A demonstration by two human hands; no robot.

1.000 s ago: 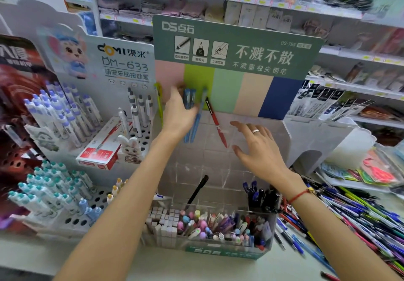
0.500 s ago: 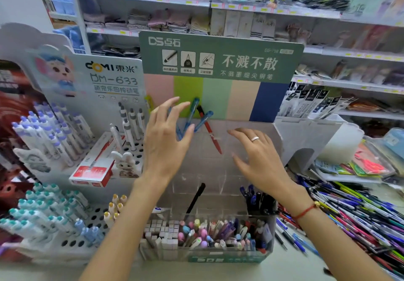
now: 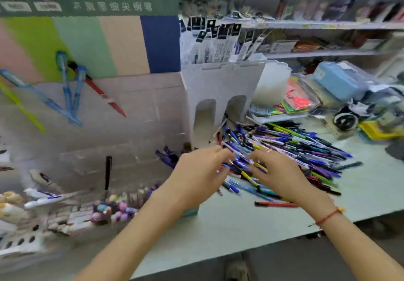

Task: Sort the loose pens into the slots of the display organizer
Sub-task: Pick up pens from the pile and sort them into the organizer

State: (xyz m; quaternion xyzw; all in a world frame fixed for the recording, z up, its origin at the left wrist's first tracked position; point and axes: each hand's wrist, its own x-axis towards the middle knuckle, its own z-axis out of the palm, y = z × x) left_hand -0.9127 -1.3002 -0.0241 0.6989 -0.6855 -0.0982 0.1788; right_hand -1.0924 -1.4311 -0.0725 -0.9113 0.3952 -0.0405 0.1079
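Observation:
A big heap of loose pens [image 3: 295, 149], mostly blue with some green and purple, lies on the pale counter right of the display organizer [image 3: 135, 110]. The organizer's clear slots hold blue pens [image 3: 72, 92], a red pen [image 3: 105, 97] and a black pen [image 3: 107, 171]. My left hand [image 3: 196, 173] and my right hand [image 3: 277, 171] hover side by side over the near left end of the heap. Their fingers reach down into the pens. The frame is blurred, and whether either hand holds a pen is unclear. A single red pen [image 3: 275, 204] lies apart on the counter.
A white cardboard stand [image 3: 220, 88] with packaged refills rises behind the heap. A white tub [image 3: 273, 84], coloured packets [image 3: 297, 101] and a blue box [image 3: 336, 79] sit at the back right. Erasers and small items [image 3: 105, 210] fill the organizer's front tray. Shelves run behind.
Both hands left the organizer's upper slots and dropped right to the heap of loose pens. The blue pens stay in their slots. The view swung right and down.

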